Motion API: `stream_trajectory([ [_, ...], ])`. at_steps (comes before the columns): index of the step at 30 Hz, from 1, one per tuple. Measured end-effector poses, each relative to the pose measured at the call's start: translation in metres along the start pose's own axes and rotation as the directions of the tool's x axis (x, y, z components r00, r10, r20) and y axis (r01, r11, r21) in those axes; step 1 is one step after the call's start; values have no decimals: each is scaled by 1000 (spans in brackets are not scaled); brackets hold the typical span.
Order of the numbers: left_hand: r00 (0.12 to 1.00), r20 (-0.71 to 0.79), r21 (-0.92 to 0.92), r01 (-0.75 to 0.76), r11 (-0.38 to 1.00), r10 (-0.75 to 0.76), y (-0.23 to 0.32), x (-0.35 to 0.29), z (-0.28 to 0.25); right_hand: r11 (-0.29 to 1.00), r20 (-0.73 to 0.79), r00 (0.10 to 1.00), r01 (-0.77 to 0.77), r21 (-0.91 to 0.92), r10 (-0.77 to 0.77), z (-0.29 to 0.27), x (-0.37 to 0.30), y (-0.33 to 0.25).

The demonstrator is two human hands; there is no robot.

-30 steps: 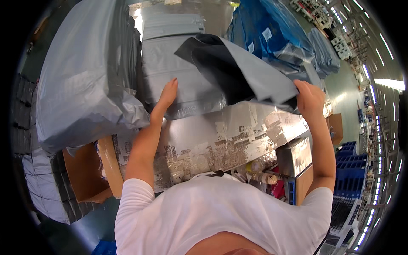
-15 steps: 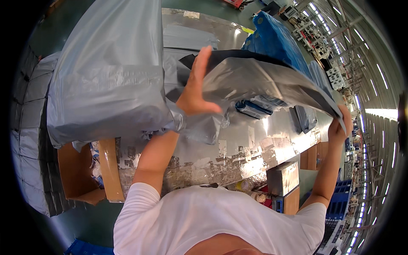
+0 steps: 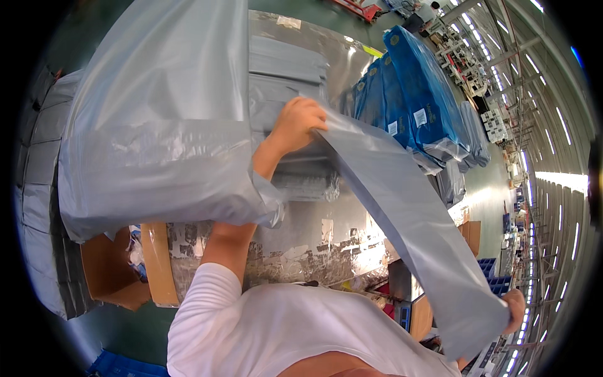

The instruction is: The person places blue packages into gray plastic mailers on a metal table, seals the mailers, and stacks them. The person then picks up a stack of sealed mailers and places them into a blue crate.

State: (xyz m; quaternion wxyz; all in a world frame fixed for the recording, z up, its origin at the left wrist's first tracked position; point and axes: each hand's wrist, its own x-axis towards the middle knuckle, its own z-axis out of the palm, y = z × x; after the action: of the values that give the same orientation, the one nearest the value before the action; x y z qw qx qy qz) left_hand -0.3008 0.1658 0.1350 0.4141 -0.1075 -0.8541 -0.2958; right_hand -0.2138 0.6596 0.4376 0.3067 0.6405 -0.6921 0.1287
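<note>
a sheet [image 3: 405,191] spans before us; left of it, parcels [image 3: 286,60] lie on the table [image 3: 298,229] (bag [image 3: 157,144] farther left, bundles [image 3: 411,85] right).

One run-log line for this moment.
left hand: holds long flat grey plastic bag; right hand: holds its near end; left: bulky grey plastic-wrapped bundle; right: blue plastic-wrapped packs

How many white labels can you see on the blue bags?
2. One white label is on the rightmost blue bag; the other is just left of it, slightly lower. More may be hidden.
</note>
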Motion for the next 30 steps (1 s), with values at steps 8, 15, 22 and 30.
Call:
stream_trajectory([
  [8, 750, 641, -657, 426, 621, 164, 80, -129, 52, 909, 55, 909, -408, -88, 414, -14, 53, 123],
  [15, 369, 928, -368, 875, -316, -58, 110, -278, 33, 999, 524, 851, -28, -22, 35, 245, 227, 246],
  [22, 309, 304, -472, 870, 140, -901, 65, -221, 27, 897, 351, 928, 45, -440, 126, 518, 323, 269],
  [30, 169, -160, -404, 888, 221, -973, -78, -169, 94, 930, 66, 987, -158, 333, 144, 652, 201, 179],
])
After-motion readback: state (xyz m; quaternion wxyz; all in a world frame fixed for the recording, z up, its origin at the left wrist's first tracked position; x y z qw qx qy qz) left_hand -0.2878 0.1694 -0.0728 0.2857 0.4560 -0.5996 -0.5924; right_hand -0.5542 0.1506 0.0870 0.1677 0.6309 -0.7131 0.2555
